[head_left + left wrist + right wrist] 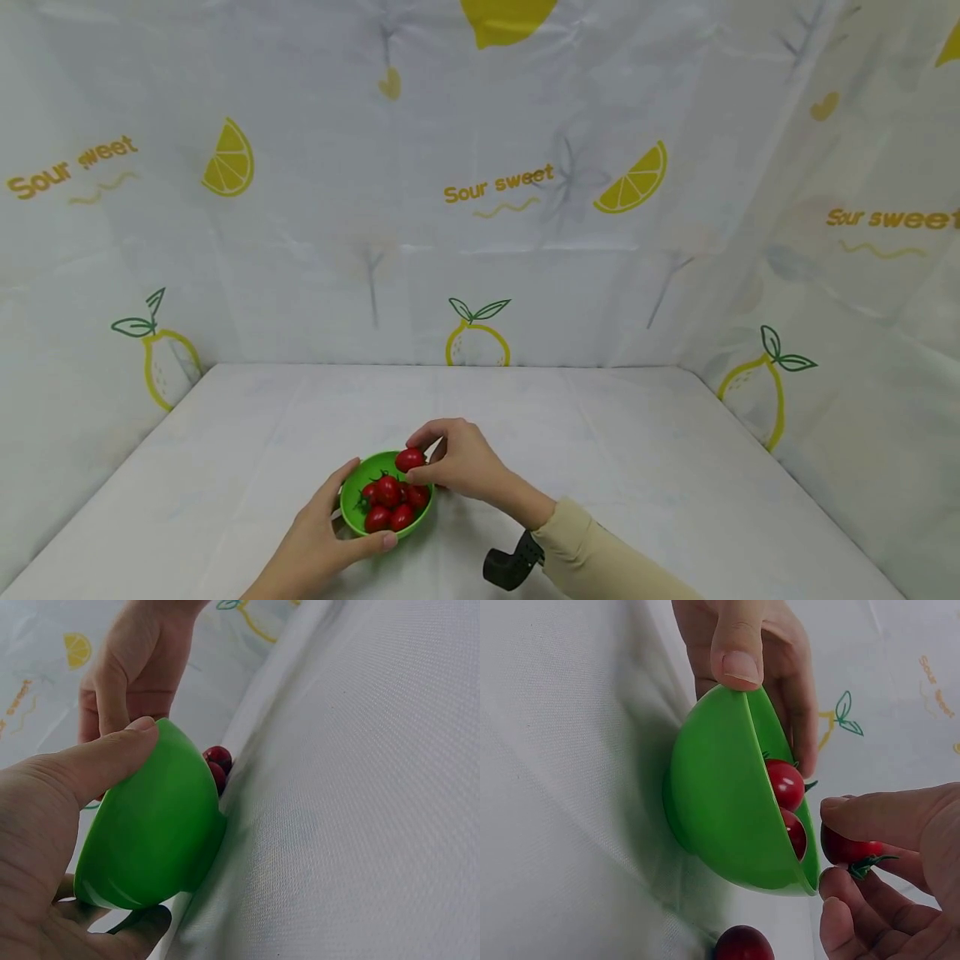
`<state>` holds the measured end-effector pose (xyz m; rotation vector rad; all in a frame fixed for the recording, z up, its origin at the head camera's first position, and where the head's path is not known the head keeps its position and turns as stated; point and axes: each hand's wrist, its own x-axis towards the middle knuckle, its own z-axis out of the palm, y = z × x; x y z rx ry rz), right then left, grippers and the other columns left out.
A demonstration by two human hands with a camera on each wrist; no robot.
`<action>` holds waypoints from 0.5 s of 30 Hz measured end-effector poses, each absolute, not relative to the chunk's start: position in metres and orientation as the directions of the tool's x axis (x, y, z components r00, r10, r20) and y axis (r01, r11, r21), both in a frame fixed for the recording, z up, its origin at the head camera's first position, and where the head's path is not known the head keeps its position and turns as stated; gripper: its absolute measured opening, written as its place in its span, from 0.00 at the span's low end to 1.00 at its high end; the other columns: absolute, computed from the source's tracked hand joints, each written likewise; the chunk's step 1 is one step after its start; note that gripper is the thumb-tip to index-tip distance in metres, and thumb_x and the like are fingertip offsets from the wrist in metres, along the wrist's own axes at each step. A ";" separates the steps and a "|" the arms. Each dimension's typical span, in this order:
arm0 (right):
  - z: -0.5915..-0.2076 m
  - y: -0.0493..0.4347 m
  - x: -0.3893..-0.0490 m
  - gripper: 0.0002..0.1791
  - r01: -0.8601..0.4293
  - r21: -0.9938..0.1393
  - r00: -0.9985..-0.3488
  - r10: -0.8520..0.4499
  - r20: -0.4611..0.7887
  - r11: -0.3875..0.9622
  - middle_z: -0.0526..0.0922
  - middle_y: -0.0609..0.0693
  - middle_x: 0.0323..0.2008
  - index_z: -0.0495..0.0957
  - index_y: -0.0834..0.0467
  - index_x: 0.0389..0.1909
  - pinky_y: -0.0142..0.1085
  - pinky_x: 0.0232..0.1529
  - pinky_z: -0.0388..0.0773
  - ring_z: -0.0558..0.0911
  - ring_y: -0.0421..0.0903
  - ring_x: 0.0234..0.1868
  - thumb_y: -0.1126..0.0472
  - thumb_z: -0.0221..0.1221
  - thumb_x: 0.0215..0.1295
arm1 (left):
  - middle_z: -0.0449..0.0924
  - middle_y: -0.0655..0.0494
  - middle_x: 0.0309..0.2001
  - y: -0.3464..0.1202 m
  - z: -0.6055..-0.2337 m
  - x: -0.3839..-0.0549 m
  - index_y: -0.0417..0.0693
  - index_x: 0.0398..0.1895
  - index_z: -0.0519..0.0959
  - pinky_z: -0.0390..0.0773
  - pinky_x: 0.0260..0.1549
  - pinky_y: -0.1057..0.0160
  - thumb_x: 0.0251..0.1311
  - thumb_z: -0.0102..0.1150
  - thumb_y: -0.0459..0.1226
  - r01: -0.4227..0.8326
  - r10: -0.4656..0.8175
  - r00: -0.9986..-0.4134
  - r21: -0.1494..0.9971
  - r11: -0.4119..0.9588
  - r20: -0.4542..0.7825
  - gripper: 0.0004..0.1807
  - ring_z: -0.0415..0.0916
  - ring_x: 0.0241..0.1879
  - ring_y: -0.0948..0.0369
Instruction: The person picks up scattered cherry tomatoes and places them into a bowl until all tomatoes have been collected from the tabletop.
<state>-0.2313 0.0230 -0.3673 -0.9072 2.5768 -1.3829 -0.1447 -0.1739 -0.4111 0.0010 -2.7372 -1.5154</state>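
Note:
A green bowl (pixel 351 492) holding several cherry tomatoes (pixel 387 492) stands on the table. My left hand (pixel 318 521) grips it by the rim, with the thumb at the near side and fingers around the far left. Between thumb and fingertips, my right hand (pixel 465 462) pinches one cherry tomato (pixel 840 847) with a green stem, at the bowl's far right rim. On the table beside the bowl lie loose cherry tomatoes (pixel 217 759), one of them also visible in the right wrist view (pixel 742 945). The right hand mostly hides them in the head view.
A white cloth covers the table (pixel 637 467). Lemon-printed white sheets (pixel 330 250) rise at the back and both sides. A black curved strap-like piece (pixel 513 565) sits by the right sleeve (pixel 592 550).

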 end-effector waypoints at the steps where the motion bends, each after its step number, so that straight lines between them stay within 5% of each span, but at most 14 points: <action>1: -0.367 0.023 -0.231 0.15 -0.464 -0.781 -0.821 -0.535 0.201 0.419 0.78 0.40 0.31 0.80 0.52 0.35 0.32 0.20 0.76 0.76 0.45 0.24 0.59 0.69 0.43 | 0.61 0.51 0.60 -0.174 -0.411 -0.145 0.54 0.66 0.52 0.66 0.51 0.45 0.32 0.69 0.58 0.004 -0.007 -1.000 0.848 0.529 0.009 0.55 0.60 0.58 0.49; 15: -0.367 0.025 -0.229 0.17 -0.486 -0.777 -0.806 -0.549 0.222 0.400 0.79 0.43 0.32 0.80 0.55 0.36 0.31 0.20 0.75 0.77 0.39 0.23 0.61 0.70 0.42 | 0.62 0.52 0.60 -0.175 -0.413 -0.144 0.53 0.66 0.53 0.66 0.51 0.46 0.32 0.69 0.58 0.030 -0.003 -0.999 0.845 0.534 0.038 0.55 0.61 0.57 0.50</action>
